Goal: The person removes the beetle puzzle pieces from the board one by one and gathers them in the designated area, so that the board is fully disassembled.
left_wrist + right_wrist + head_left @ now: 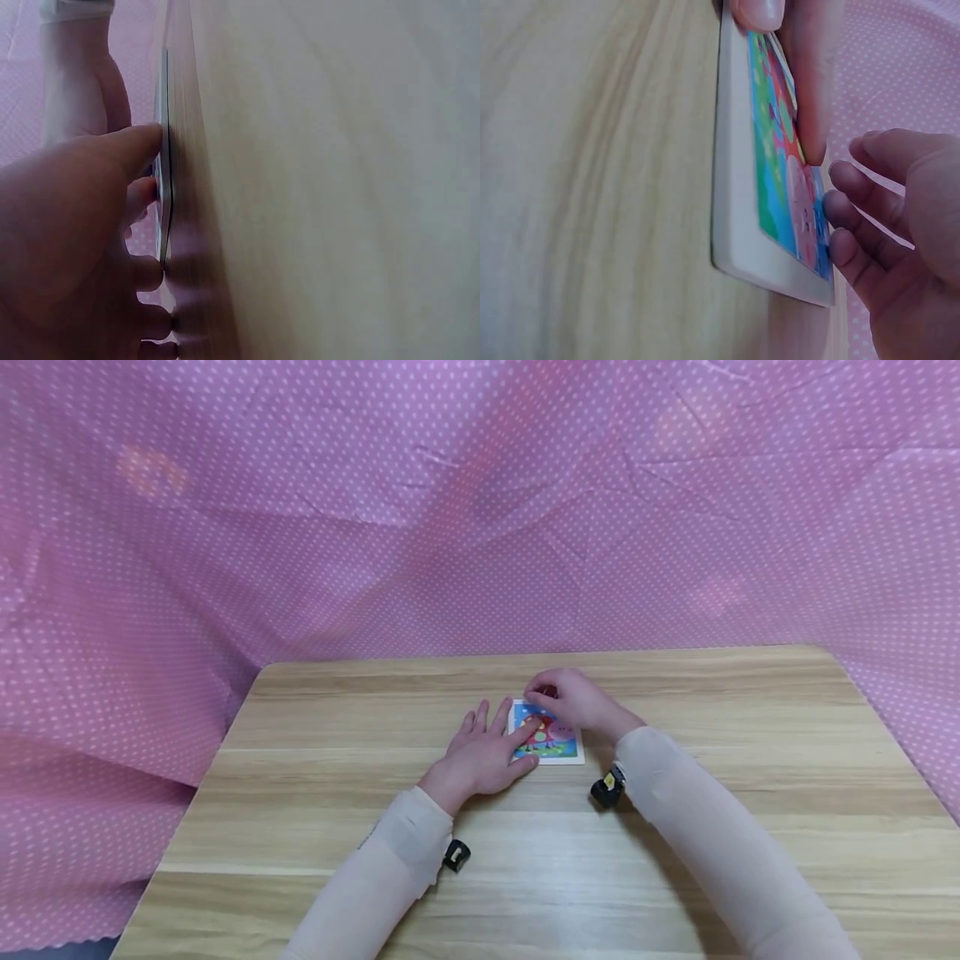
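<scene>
The puzzle board (551,739), a small white-framed square with a bright cartoon picture in blue, green, red and pink, lies flat on the wooden bench (675,827), directly between the two hands and partly under both of them.

The left hand (486,752) rests palm down with its fingers straight and slightly spread. Its thumb side lies over the near left edge of the board, and the fingers point away from the person along the board's left side. In the left wrist view the same hand (67,247) shows its thumb pressed against the thin edge of the board (163,180), while the other fingertips touch the bench beside it.

The right hand (573,697) sits over the far right corner of the board with its fingers curled down onto the picture. In the right wrist view a fingertip (759,11) presses at the board's white frame (731,187), and another finger lies along the coloured face. What, if anything, is pinched under those curled fingers is hidden; a small red patch shows by the fingertips in the head view, too small to tell. The left hand's bent fingers (862,225) touch the opposite edge of the picture.

Each wrist wears a small black camera (609,787) over a pale sleeve (705,843). Beyond the hands, a pink cloth with white dots (480,510) hangs behind and around the bench.
</scene>
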Tool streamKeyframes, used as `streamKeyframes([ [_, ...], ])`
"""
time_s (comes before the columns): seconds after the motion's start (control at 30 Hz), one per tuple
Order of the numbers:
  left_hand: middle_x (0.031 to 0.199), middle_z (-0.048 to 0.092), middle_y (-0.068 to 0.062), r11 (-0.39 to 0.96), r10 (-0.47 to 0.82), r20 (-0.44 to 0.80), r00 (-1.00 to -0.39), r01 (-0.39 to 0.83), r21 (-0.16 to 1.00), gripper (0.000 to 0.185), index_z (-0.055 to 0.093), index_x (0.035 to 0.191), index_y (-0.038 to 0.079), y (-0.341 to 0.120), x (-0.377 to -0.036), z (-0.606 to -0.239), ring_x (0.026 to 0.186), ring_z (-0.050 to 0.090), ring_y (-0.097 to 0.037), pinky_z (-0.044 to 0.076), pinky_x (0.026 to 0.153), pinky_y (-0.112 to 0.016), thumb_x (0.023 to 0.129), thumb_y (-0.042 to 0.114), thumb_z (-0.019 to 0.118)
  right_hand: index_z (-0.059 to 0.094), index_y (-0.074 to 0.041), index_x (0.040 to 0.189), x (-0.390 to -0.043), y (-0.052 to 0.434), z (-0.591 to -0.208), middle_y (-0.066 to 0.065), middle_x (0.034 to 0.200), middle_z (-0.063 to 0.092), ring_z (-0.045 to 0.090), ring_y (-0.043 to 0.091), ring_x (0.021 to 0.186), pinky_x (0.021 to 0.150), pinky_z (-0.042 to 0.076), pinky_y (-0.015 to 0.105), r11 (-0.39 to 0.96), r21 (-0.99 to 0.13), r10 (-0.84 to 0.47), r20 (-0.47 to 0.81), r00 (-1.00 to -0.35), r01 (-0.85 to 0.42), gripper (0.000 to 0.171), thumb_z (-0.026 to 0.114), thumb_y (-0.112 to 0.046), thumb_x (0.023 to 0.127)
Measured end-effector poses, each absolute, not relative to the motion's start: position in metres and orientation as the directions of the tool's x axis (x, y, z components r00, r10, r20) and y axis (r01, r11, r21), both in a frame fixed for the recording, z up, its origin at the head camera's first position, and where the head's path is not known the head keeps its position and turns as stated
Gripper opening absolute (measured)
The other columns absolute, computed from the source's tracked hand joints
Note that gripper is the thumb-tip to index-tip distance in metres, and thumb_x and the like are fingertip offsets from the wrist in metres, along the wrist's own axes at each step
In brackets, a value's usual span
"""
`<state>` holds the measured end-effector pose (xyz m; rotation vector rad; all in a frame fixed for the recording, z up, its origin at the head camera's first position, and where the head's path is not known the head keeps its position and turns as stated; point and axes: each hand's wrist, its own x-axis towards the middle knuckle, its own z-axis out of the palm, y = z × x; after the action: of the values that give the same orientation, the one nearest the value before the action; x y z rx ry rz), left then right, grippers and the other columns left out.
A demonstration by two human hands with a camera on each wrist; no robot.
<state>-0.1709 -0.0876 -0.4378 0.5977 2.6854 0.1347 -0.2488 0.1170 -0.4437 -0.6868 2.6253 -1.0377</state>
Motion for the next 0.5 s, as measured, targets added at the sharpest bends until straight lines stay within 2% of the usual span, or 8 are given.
streamKeyframes([
  [0.17, 0.184, 0.002, -0.013, 0.905, 0.425, -0.347, -0.836, 0.388, 0.174, 0.065, 0.022, 0.172, 0.043, -0.0875, -0.1704, -0.4384, 0.167, 0.001, -0.051, 0.01, 0.136, -0.063, 0.112, 0.062, 0.038, 0.077, -0.012, 0.122, -0.2515, 0.1155, -0.4469, 0.006, 0.116, 0.077, 0.07, 0.023, 0.108, 0.102, 0.057, 0.047, 0.639, -0.688, -0.513, -0.048, -0.857, -0.344, 0.021, 0.063, -0.022, 0.11],
  [0.5, 0.184, 0.002, -0.014, 0.904, 0.427, -0.346, -0.836, 0.386, 0.184, 0.067, 0.021, 0.173, 0.042, -0.0883, -0.1696, -0.438, 0.167, 0.001, -0.052, 0.01, 0.136, -0.064, 0.112, 0.063, 0.039, 0.077, -0.013, 0.124, -0.2574, 0.1172, -0.4509, 0.004, 0.117, 0.076, 0.067, 0.02, 0.106, 0.101, 0.056, 0.046, 0.613, -0.662, -0.596, -0.031, -0.802, -0.43, 0.021, 0.062, -0.02, 0.111],
])
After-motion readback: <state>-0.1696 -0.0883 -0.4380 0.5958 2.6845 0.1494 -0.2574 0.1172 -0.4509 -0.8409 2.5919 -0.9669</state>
